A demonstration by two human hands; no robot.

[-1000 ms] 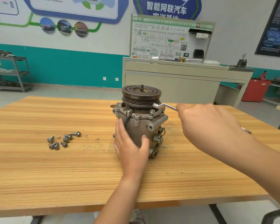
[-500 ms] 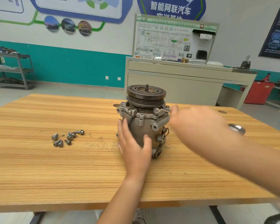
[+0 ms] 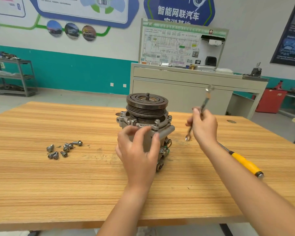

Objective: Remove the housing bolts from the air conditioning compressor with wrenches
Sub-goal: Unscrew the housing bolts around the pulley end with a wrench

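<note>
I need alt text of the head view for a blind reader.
A person's left hand curves around a grey metal compressor standing upright on a wooden table, while the right hand holds a slim silver wrench beside it. Loose silver bolts lie to the left; a yellow-handled tool lies on the right.

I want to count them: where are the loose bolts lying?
In the head view, the loose bolts lie clustered on the wooden table, well left of the compressor and the left hand.
</note>
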